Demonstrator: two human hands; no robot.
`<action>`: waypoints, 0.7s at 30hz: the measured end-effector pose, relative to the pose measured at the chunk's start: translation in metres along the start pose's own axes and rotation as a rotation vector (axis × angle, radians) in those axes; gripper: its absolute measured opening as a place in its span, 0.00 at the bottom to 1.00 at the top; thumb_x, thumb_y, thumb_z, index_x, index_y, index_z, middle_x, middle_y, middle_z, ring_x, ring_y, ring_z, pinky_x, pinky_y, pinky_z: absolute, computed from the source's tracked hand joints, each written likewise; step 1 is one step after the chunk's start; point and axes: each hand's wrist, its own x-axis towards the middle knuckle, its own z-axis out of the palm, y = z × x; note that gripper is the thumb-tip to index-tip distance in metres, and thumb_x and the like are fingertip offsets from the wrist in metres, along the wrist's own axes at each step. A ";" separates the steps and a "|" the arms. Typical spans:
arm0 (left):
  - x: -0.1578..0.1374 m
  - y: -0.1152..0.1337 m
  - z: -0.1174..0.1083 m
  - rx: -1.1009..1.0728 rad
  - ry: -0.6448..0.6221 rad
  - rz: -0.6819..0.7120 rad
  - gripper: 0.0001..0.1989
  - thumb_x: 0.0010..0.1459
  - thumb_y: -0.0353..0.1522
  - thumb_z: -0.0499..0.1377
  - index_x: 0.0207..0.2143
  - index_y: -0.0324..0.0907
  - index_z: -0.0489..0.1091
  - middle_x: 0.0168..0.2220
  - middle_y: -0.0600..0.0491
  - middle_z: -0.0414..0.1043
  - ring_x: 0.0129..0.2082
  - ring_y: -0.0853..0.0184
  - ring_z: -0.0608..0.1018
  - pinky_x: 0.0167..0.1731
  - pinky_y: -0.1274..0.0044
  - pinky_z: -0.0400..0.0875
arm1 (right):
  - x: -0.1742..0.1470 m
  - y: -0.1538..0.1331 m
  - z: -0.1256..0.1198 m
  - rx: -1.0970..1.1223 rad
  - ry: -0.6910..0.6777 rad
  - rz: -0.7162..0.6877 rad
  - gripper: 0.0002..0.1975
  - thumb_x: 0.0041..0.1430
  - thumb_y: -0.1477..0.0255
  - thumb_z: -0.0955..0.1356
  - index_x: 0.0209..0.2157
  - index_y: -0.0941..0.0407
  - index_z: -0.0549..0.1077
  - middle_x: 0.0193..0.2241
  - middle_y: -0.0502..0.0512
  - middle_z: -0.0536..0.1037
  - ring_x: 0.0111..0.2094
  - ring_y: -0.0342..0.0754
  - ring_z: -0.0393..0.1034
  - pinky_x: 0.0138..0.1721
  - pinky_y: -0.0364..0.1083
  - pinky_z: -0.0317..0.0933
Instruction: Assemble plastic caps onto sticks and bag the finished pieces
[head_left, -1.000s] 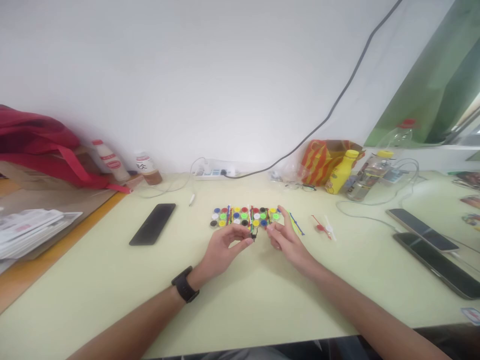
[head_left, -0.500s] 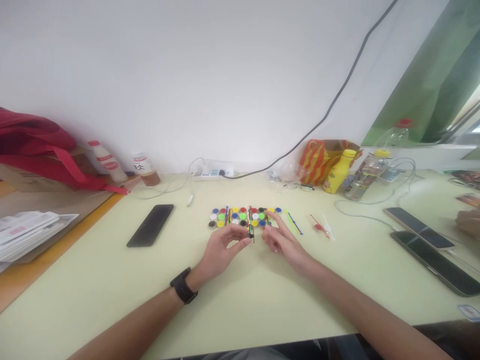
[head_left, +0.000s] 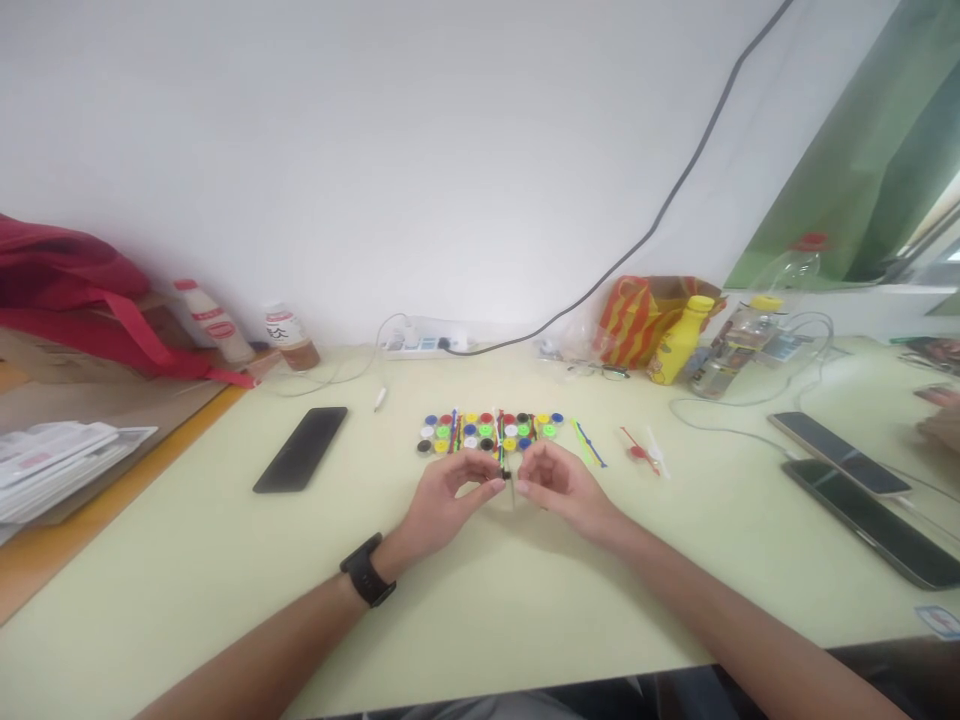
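My left hand (head_left: 450, 495), with a black watch (head_left: 367, 572) on its wrist, pinches a small black piece (head_left: 505, 475) between thumb and fingertips. My right hand (head_left: 562, 485) is curled close beside it, its fingertips at a thin strip (head_left: 513, 492) that points down between the hands. The strip is too small to make out clearly. Just beyond my fingers lie rows of small coloured discs, among them a blue disc (head_left: 557, 418) and a white disc (head_left: 470, 432). Bundles of thin coloured strips (head_left: 456, 432) lie between the groups of discs.
Right of the rows are loose green and blue strips (head_left: 590, 443) and a red disc with a strip (head_left: 638, 454). A black phone (head_left: 301, 450) lies left; two more devices lie right. Bottles, a striped bag (head_left: 634, 320) and a power strip (head_left: 420, 343) stand along the wall.
My right hand has drawn back from the strips at the right of the rows and come left, its extended index finger now curled beside my left hand. My left hand stays almost in place.
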 end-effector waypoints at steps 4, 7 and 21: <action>0.000 0.001 0.001 -0.022 -0.034 -0.010 0.09 0.60 0.35 0.67 0.41 0.40 0.75 0.40 0.48 0.78 0.41 0.64 0.80 0.44 0.72 0.76 | 0.000 0.004 0.001 -0.076 -0.009 -0.009 0.17 0.58 0.59 0.75 0.40 0.53 0.69 0.34 0.50 0.72 0.28 0.42 0.63 0.31 0.44 0.58; -0.001 0.003 0.002 -0.018 -0.026 -0.016 0.10 0.60 0.35 0.67 0.41 0.40 0.75 0.39 0.48 0.78 0.40 0.64 0.80 0.45 0.71 0.77 | -0.001 0.004 0.000 -0.117 -0.012 -0.014 0.17 0.60 0.58 0.73 0.42 0.53 0.69 0.35 0.51 0.73 0.29 0.43 0.65 0.32 0.45 0.60; -0.001 0.006 0.002 -0.081 -0.019 -0.117 0.12 0.58 0.38 0.69 0.39 0.40 0.77 0.39 0.47 0.80 0.40 0.62 0.82 0.45 0.70 0.80 | -0.005 0.004 -0.011 -0.366 0.049 -0.079 0.34 0.72 0.50 0.54 0.18 0.55 0.67 0.18 0.51 0.64 0.24 0.46 0.60 0.31 0.48 0.57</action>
